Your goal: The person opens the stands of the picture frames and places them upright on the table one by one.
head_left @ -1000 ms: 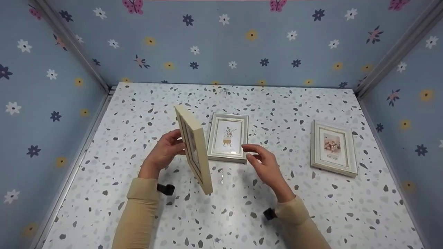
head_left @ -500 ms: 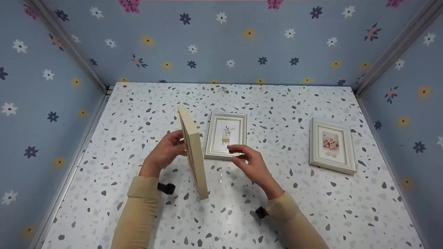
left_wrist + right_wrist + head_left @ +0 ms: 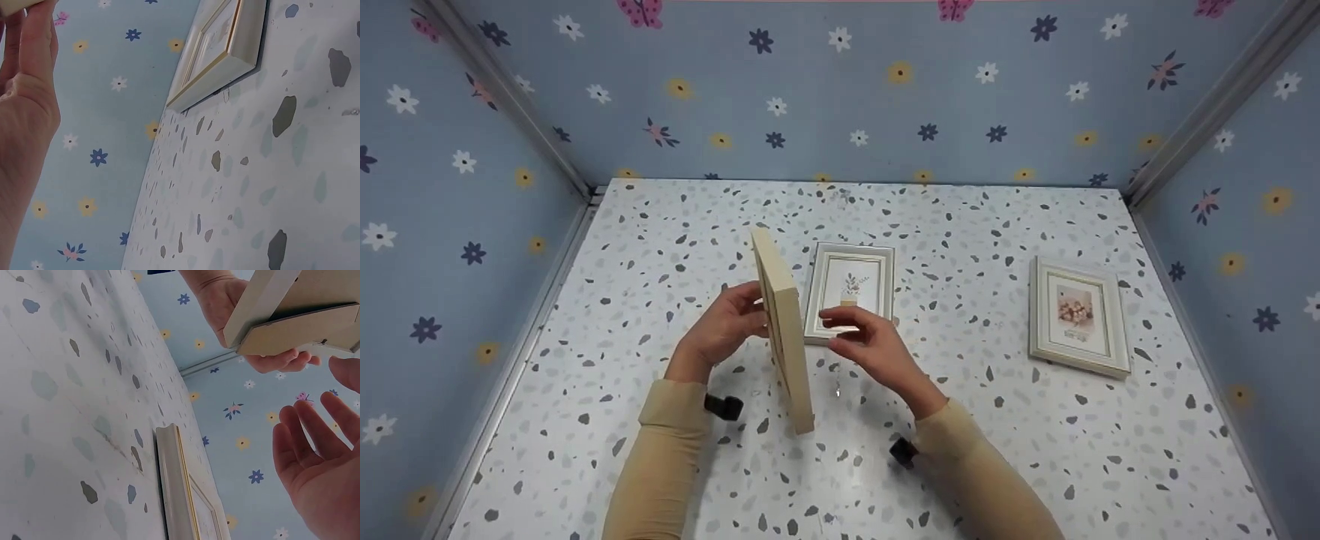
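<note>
My left hand (image 3: 720, 330) grips a cream picture frame (image 3: 789, 330) by its left side. The frame stands on edge, tilted, with its narrow side toward the head camera. In the right wrist view, its back shows a flat support leg (image 3: 298, 332) swung a little away from the backing. My right hand (image 3: 877, 352) hovers to the right of this frame, fingers loosely bent and nothing between them. Below it lies a second picture frame (image 3: 814, 300) with a potted-plant print, partly covered by the right hand in the head view.
A third picture frame (image 3: 1080, 316) with a flower photo lies face up at the right of the speckled table (image 3: 945, 232). Blue flowered walls (image 3: 840, 90) enclose the table at the back and both sides.
My right hand has moved left, from beside the lying plant frame to over its lower part, near the held frame. The left hand has turned the held frame more edge-on.
</note>
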Demonstrator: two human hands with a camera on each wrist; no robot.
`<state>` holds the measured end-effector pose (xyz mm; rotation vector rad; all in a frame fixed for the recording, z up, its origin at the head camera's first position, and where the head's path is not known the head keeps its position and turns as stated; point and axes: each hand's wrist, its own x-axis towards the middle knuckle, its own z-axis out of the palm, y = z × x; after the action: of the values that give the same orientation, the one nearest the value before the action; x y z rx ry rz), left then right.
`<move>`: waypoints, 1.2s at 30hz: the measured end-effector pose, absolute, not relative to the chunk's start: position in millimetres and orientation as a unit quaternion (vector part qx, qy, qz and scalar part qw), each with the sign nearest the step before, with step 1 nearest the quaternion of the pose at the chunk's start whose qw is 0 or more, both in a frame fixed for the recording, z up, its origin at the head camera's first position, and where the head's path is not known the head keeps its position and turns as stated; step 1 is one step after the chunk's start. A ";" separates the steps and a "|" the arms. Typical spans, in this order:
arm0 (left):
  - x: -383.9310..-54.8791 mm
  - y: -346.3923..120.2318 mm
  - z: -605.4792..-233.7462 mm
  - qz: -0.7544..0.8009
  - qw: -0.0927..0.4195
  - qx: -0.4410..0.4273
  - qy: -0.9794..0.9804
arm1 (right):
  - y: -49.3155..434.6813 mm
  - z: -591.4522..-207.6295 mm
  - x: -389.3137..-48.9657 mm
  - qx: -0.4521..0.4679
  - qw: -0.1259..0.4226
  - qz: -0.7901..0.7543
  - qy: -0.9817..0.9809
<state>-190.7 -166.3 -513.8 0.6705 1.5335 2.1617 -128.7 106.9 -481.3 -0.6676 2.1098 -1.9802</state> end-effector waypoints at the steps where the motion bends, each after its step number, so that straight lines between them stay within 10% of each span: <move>1: -191.0 -165.2 -514.1 0.772 0.204 0.239 0.552 | 105.7 -481.2 -129.4 -0.224 0.090 -0.667 0.705; 36: -192.2 -163.1 -519.9 0.774 0.198 0.258 0.543 | 74.4 -516.9 -142.5 -0.223 0.140 -0.702 0.662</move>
<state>-192.2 -163.1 -519.9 0.7232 1.5178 2.1663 -142.5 74.4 -516.9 -0.6437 1.9112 -2.0289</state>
